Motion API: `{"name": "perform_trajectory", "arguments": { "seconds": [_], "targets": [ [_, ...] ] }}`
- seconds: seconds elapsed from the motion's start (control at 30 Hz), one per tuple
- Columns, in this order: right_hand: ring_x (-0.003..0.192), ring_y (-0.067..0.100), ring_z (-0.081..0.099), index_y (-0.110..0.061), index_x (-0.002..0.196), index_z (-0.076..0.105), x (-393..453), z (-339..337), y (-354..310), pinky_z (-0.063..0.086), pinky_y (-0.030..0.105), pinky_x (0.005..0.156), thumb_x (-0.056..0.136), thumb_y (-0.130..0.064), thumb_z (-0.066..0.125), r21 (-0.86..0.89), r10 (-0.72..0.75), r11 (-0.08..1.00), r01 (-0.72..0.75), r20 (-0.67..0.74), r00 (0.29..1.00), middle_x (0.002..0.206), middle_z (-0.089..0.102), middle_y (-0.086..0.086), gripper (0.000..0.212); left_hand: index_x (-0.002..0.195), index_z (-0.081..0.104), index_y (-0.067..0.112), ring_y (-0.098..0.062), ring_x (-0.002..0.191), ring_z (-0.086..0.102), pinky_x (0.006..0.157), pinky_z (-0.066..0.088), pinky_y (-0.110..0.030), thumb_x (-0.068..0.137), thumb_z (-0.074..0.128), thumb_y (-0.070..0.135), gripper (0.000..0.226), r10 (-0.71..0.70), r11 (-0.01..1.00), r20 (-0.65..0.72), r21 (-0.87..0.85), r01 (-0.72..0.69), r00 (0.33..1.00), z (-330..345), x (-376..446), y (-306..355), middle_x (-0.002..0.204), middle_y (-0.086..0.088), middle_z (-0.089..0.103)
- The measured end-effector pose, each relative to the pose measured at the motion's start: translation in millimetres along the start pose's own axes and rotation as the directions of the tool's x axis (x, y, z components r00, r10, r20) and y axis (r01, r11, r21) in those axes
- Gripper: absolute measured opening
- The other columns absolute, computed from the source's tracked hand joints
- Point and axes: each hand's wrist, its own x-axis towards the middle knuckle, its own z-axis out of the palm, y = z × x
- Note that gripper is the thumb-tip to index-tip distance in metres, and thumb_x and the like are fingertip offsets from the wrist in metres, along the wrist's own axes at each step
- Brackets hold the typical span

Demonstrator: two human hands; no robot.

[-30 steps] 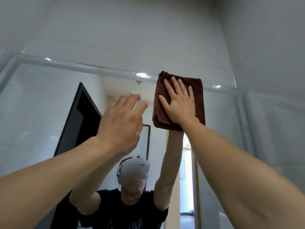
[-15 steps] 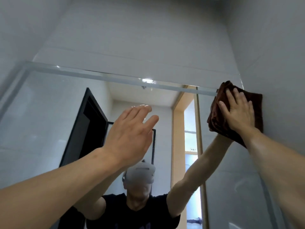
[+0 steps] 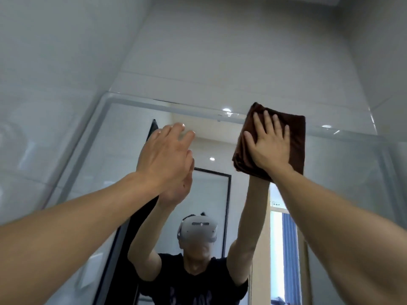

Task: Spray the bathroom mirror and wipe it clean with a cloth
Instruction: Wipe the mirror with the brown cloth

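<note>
The bathroom mirror [image 3: 123, 155] fills the lower part of the view, its top edge running across the middle. A folded dark brown cloth [image 3: 296, 137] lies flat against the glass just below that top edge, right of centre. My right hand [image 3: 268, 146] presses on the cloth with straight, spread fingers. My left hand [image 3: 164, 157] is raised in front of the mirror left of the cloth, fingers straight and holding nothing; whether it touches the glass I cannot tell. No spray bottle is in view.
Pale tiled walls [image 3: 220, 51] rise above and to both sides of the mirror, with the right wall [image 3: 387, 84] close to the mirror's right edge. The glass reflects a person, a dark door frame [image 3: 226, 194] and a lit doorway [image 3: 284, 249].
My right hand slid the cloth from the mirror's top right corner back left along the top edge. The left hand stayed raised in about the same place. The view shifted right.
</note>
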Motion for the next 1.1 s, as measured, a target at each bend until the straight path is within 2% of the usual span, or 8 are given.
{"name": "perform_trajectory", "arguments": {
  "seconds": [0.07, 0.2, 0.37, 0.6, 0.73, 0.9, 1.03, 1.1],
  "targets": [
    [0.156, 0.023, 0.002, -0.034, 0.16, 0.013, 1.0, 4.6, -49.1, 0.0, 0.052, 0.125, 0.099, -0.06, 0.023, 0.015, -0.067, 0.998, 0.067, 0.005, 0.998, 0.169, 0.008, -0.002, 0.067, 0.126, 0.058, 0.013, -0.03, 0.119, 0.053, 0.1, 0.04, -0.043, 0.091, 0.051, 0.021, 0.036, -0.021, 1.0, -0.017, -0.008, 0.02, 1.0, -9.4, -1.6, -17.4, 0.13, -0.01, 0.055],
    [0.156, 0.024, 0.004, -0.033, 0.159, 0.015, 2.1, 14.3, -138.1, 0.001, 0.053, 0.124, 0.098, -0.062, 0.021, 0.052, -0.159, 0.986, 0.159, -0.011, 0.987, 0.169, 0.011, -0.001, 0.068, 0.125, 0.057, 0.013, -0.031, 0.117, 0.052, 0.098, 0.039, -0.043, 0.092, 0.05, 0.019, 0.034, -0.013, 0.999, -0.048, 0.05, 0.016, 0.999, -30.9, -8.9, -59.1, 0.132, -0.012, 0.053],
    [0.156, 0.025, 0.003, -0.033, 0.16, 0.015, 4.4, 24.1, -229.9, 0.0, 0.054, 0.124, 0.097, -0.062, 0.02, 0.092, -0.187, 0.978, 0.187, -0.015, 0.982, 0.169, 0.012, 0.001, 0.069, 0.12, 0.058, 0.01, -0.034, 0.105, 0.055, 0.092, 0.04, -0.04, 0.091, 0.051, 0.011, 0.029, -0.026, 0.98, -0.024, 0.196, 0.03, 0.999, -59.8, -9.3, -120.6, 0.125, -0.013, 0.054],
    [0.156, 0.026, 0.003, -0.034, 0.159, 0.014, 11.0, 33.3, -326.1, -0.003, 0.055, 0.123, 0.097, -0.061, 0.018, 0.14, -0.219, 0.966, 0.218, -0.013, 0.976, 0.169, 0.011, 0.001, 0.068, 0.13, 0.048, 0.011, -0.031, 0.115, 0.048, 0.094, 0.037, -0.036, 0.093, 0.042, 0.004, 0.038, -0.024, 0.931, 0.039, 0.365, 0.008, 0.999, -99.1, 14.4, -163.3, 0.131, -0.012, 0.046],
    [0.156, 0.026, 0.002, -0.031, 0.159, 0.015, -5.8, 39.3, -387.1, -0.001, 0.055, 0.123, 0.098, -0.059, 0.019, 0.204, -0.29, 0.935, 0.289, -0.022, 0.957, 0.168, 0.014, 0.001, 0.067, 0.127, 0.049, 0.01, -0.03, 0.116, 0.048, 0.094, 0.037, -0.037, 0.097, 0.038, 0.008, 0.032, 0.055, 0.897, 0.041, 0.438, -0.067, 0.998, -113.1, 26.5, -172.0, 0.13, -0.013, 0.045],
    [0.155, 0.028, 0.006, -0.027, 0.159, 0.019, -20.7, 42.5, -407.6, 0.001, 0.057, 0.122, 0.099, -0.056, 0.023, 0.24, -0.25, 0.938, 0.251, -0.034, 0.968, 0.167, 0.022, 0.002, 0.067, 0.127, 0.048, 0.01, -0.031, 0.116, 0.048, 0.092, 0.038, -0.037, 0.097, 0.036, 0.008, 0.033, 0.065, 0.904, 0.022, 0.423, -0.068, 0.998, -112.3, 22.7, -179.2, 0.13, -0.013, 0.046],
    [0.156, 0.027, 0.003, -0.029, 0.16, 0.008, -37.1, 43.6, -394.0, 0.0, 0.057, 0.122, 0.099, -0.058, 0.023, 0.247, -0.252, 0.936, 0.249, -0.023, 0.968, 0.168, 0.014, 0.003, 0.07, 0.133, 0.046, 0.012, -0.03, 0.12, 0.048, 0.097, 0.039, -0.037, 0.095, 0.042, 0.01, 0.038, 0.002, 0.928, 0.077, 0.373, -0.03, 0.997, -90.1, 3.0, -178.8, 0.135, -0.012, 0.045],
    [0.156, 0.026, 0.001, -0.03, 0.159, 0.009, -44.7, 41.8, -379.0, -0.001, 0.057, 0.122, 0.098, -0.06, 0.025, 0.246, -0.246, 0.938, 0.242, -0.016, 0.969, 0.169, 0.012, 0.004, 0.07, 0.134, 0.046, 0.013, -0.03, 0.121, 0.048, 0.099, 0.04, -0.038, 0.094, 0.045, 0.011, 0.04, -0.021, 0.937, 0.098, 0.349, -0.015, 0.995, -77.8, -6.3, -174.5, 0.137, -0.011, 0.046]
  ]
}}
